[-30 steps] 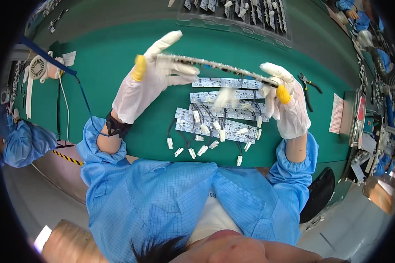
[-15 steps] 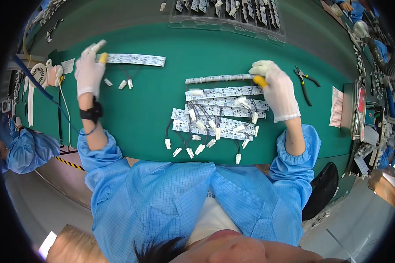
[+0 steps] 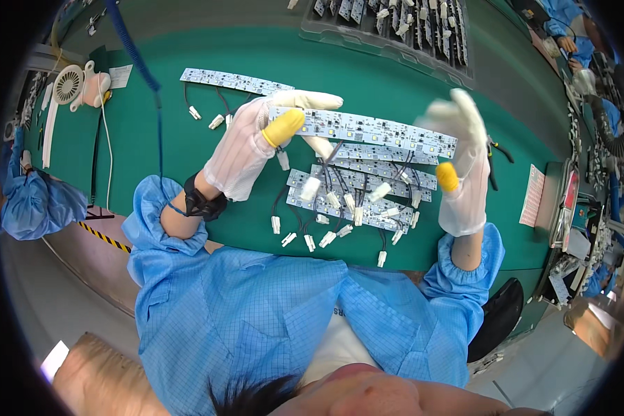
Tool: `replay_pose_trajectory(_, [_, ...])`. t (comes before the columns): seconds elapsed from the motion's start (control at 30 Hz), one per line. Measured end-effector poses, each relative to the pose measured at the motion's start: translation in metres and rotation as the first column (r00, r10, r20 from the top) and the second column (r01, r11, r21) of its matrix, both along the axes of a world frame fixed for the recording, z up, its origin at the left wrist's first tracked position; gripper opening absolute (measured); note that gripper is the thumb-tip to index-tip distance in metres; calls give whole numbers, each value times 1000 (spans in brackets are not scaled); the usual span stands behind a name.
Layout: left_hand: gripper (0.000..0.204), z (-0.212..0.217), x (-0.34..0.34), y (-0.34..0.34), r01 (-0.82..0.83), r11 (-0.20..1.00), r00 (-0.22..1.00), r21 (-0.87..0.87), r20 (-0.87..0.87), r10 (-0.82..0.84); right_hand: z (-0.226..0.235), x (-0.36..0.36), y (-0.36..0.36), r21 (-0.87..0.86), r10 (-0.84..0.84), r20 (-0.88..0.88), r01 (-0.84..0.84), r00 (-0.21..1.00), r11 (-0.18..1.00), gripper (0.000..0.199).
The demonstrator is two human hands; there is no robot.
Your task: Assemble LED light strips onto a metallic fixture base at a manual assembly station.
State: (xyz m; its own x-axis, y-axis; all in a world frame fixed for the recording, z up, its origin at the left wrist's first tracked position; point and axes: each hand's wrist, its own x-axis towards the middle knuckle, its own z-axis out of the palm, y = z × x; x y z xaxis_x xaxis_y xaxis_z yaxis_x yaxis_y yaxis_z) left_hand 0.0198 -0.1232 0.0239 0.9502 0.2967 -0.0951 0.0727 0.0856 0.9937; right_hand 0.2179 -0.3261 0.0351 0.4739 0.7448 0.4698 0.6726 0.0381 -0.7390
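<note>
My left hand (image 3: 253,142), white-gloved with a yellow thumb cot, grips one end of a white circuit board strip (image 3: 367,130) and holds it above the bench. Near the strip's other end is my right hand (image 3: 461,156), gloved the same way, its fingers blurred but spread apart. Below the raised strip lies a pile of similar strips (image 3: 367,201) with dark wires and white connectors (image 3: 328,239). Behind my left hand, another strip (image 3: 232,81) rests on the green mat, its wired connectors beside it.
At the far side stands a clear plastic tray (image 3: 388,52) of upright strips. Pliers (image 3: 494,163) lie beyond my right hand, near a printed sheet (image 3: 532,195). A small fan (image 3: 69,84) is at the left, and a blue coiled cord (image 3: 135,55) hangs there. Other people work at both sides.
My left hand has left the strip at the left and moved right to grip one from the pile, now raised. My right hand has opened away from it. The view has shifted slightly.
</note>
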Motion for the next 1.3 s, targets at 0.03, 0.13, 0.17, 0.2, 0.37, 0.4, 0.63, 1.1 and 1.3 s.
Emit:
replay_pose_trajectory(0.03, [66, -3, 0, -1, -32, 991, 999, 128, 9, 31, 0, -2, -2, -18, 142, -475, -171, 868, 985, 66])
replay_pose_trajectory(0.13, [62, -9, 0, -1, -75, 937, 995, 340, 80, 51, 3, 0, -12, -157, -16, -614, -102, 789, 982, 51])
replay_pose_trajectory(0.17, [63, -11, 0, -1, -110, 890, 984, 443, 175, 34, 2, 1, -14, -119, -19, -681, -85, 732, 989, 46])
replay_pose_trajectory(0.2, [65, -14, -1, -1, -71, 963, 978, 259, 208, 16, 2, 3, -16, -106, -32, -671, -53, 741, 993, 40])
replay_pose_trajectory(0.37, [64, -18, -12, 9, -73, 949, 994, 307, 95, 46, -4, 9, -16, -68, 41, -616, -104, 786, 992, 46])
replay_pose_trajectory(0.4, [63, -19, -13, 12, -93, 904, 991, 417, 124, 45, -4, 9, -16, -32, 60, -611, -101, 789, 994, 47])
replay_pose_trajectory(0.63, [44, -23, -3, 10, -373, 822, 872, 430, 465, 153, -2, 9, -20, 51, 54, -565, -31, 824, 998, 41])
replay_pose_trajectory(1.1, [60, -36, -7, 23, -404, 747, 899, 528, 382, 217, 9, 5, -31, 18, 117, -599, -133, 792, 991, 38])
replay_pose_trajectory(1.3, [67, -37, -6, 27, -338, 736, 940, 586, 250, 233, 14, 6, -32, 9, 177, -589, -213, 789, 977, 64])
